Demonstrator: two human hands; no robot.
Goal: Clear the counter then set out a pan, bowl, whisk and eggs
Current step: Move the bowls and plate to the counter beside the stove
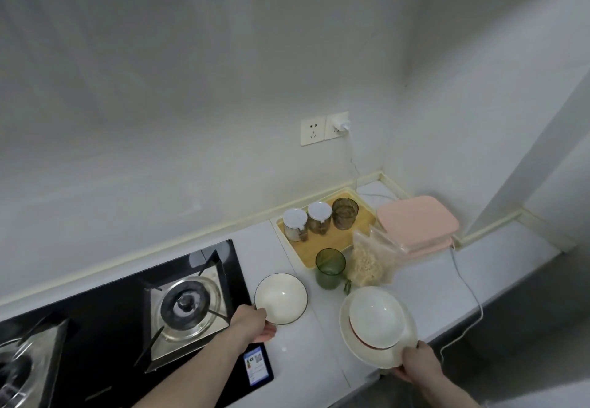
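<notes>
Hands both loaded — your left hand [255,323] pinches the dark-rimmed bowl [281,298] at its near edge; your right hand [415,361] grips the plate [367,348] — red-rimmed bowl [376,320] sitting on it.

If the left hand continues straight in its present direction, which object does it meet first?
The left hand already grips the black-rimmed bowl; beyond it, probably the green cup, though depth is unclear.

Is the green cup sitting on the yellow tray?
No, the green cup stands on the counter just in front of the tray.
</notes>
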